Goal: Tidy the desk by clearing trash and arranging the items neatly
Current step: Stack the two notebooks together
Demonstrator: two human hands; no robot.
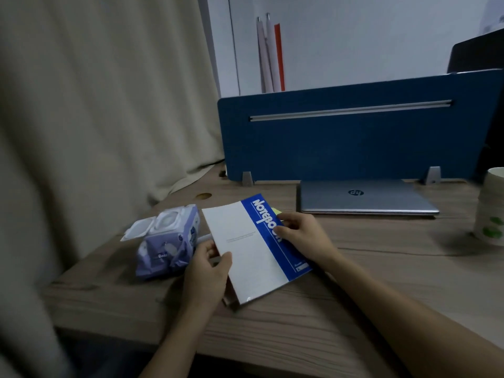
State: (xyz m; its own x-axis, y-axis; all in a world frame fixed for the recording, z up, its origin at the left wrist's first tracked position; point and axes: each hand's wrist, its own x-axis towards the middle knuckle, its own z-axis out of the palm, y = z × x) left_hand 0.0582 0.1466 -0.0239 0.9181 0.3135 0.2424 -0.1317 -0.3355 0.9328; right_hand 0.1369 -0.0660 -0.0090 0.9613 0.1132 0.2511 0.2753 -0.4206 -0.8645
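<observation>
A white and blue notebook is held just over the wooden desk, tilted to the left. My left hand grips its near left edge with the thumb on the cover. My right hand holds its blue right side, fingers curled over the printed title. A yellow slip peeks out past the notebook's far edge. A purple pack of wet wipes with its white lid flipped open lies just left of my left hand.
A closed silver laptop lies at the back against a blue desk divider. A white cup with green marks stands at the right edge. A beige curtain hangs on the left. A thin cable crosses the desk.
</observation>
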